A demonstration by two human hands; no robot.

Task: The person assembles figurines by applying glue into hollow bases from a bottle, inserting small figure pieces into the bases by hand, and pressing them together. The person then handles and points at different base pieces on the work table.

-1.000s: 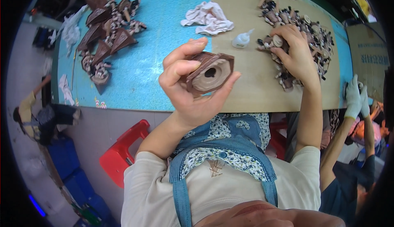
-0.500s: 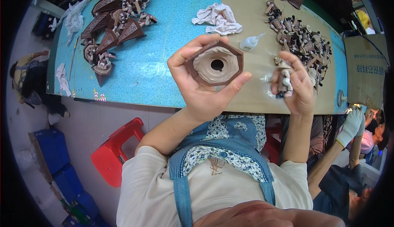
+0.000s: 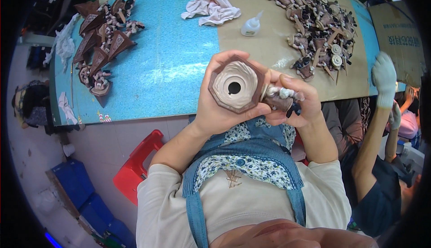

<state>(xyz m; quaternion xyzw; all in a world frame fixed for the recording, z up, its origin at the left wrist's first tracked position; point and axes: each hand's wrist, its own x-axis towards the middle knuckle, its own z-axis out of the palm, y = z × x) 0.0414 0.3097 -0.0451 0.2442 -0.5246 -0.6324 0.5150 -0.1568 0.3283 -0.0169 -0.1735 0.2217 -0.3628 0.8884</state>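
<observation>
Around one brown, hollow, polygonal piece (image 3: 234, 71): my left hand (image 3: 212, 114), clasping
Right hand (image 3: 309, 103): pinching one brown-and-white figurine (image 3: 279, 99) beside it
Beyond: one spouted white bottle (image 3: 250, 27)

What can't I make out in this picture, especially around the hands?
All in the head view:
Brown piece: its back, turned away and covered by the left hand.
Its hole: the inside, lost in darkness.
Figure: partly covered by the right hand; whether it touches the brown piece is unclear.
Pile at right: how many figures, being small and overlapping.
</observation>
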